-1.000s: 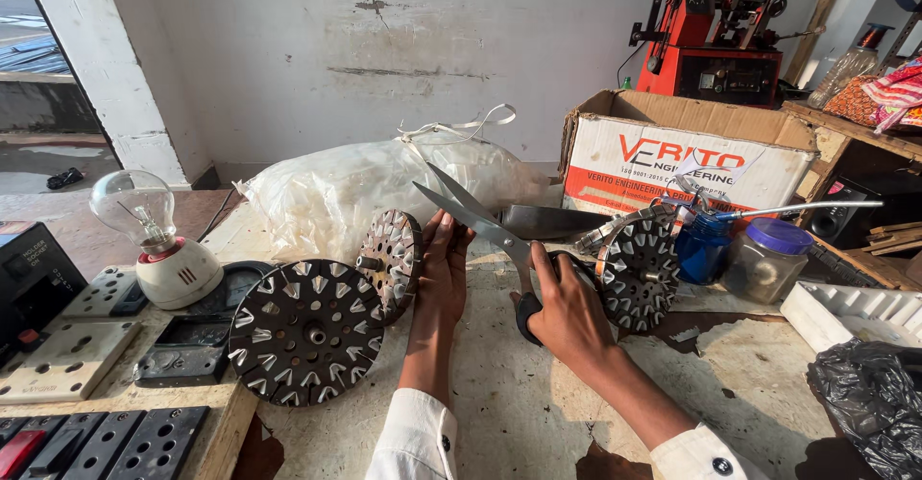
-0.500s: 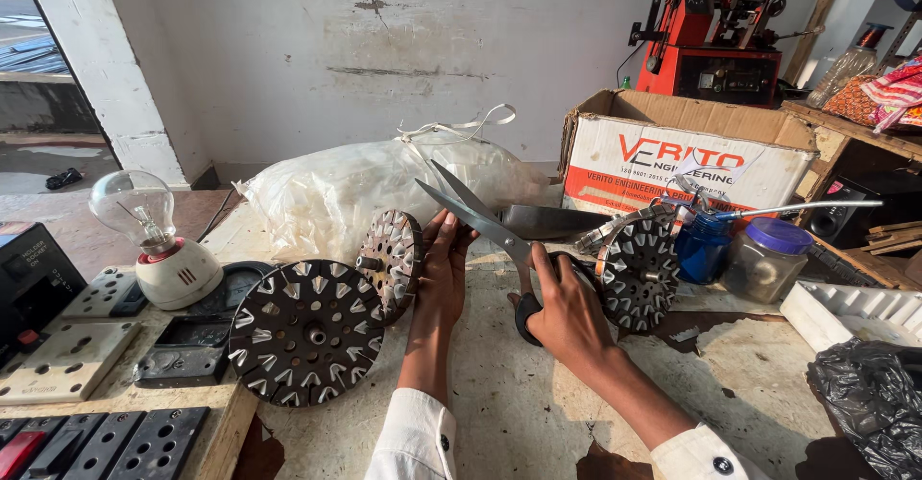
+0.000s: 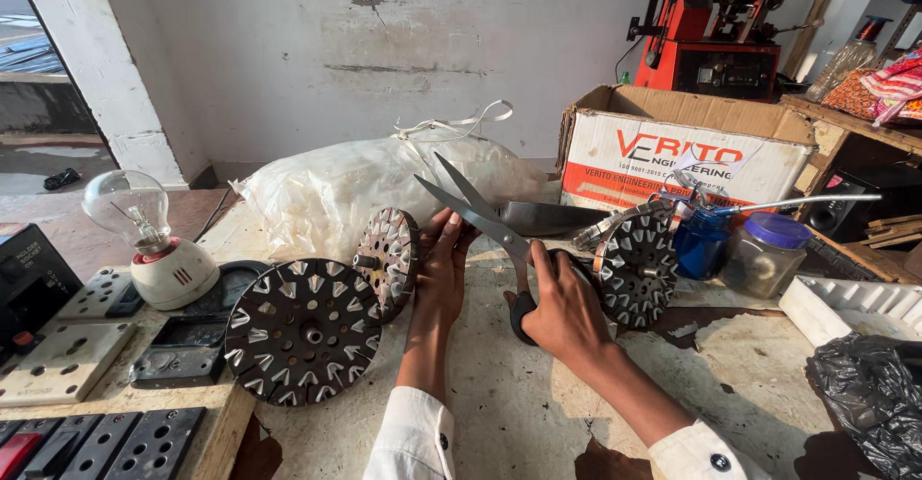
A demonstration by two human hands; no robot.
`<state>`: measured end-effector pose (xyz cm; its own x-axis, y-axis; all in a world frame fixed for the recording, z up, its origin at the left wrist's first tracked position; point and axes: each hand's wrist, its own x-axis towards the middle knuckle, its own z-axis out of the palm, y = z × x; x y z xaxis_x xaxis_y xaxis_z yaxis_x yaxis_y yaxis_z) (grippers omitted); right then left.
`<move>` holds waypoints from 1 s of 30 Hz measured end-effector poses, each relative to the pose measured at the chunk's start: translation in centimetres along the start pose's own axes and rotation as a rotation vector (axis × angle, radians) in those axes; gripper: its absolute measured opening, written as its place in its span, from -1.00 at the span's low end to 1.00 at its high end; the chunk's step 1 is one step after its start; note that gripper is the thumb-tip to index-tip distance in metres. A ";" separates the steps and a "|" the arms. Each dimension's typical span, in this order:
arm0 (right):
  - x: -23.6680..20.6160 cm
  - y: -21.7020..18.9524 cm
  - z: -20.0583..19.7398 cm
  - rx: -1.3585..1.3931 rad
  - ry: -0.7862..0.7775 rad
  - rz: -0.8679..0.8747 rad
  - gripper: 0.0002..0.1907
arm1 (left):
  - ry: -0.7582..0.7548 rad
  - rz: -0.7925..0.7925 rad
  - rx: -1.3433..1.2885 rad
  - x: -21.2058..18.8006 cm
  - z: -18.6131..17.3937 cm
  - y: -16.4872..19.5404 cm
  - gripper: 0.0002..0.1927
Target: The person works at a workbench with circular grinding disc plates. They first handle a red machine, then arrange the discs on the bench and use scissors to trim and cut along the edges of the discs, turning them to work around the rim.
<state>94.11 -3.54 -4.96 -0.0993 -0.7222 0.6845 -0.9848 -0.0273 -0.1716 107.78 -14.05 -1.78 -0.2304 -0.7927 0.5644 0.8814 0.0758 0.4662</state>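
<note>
On the bench (image 3: 499, 413), a small slotted disc (image 3: 386, 259) stands on edge, the left hand (image 3: 444, 267) touching it with fingers extended. Just right, the right hand (image 3: 562, 309) grips open scissors (image 3: 480, 213), blades angled up-left above the left hand.

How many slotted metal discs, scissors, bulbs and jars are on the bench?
Slotted metal discs: 3
Scissors: 1, held open in the right hand
Light bulb: 1
Jar: 1
Total: 6
</note>
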 end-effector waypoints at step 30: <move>0.1 -0.8 -0.6 0.055 -0.048 0.063 -0.19 | 0.055 0.012 0.019 0.0 -0.6 -0.6 -0.74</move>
<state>94.82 -3.17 -4.27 -0.1528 -0.7560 0.6365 -0.9672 -0.0177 -0.2533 107.47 -14.48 -2.43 -0.1960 -0.8237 0.5320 0.8760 0.0967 0.4725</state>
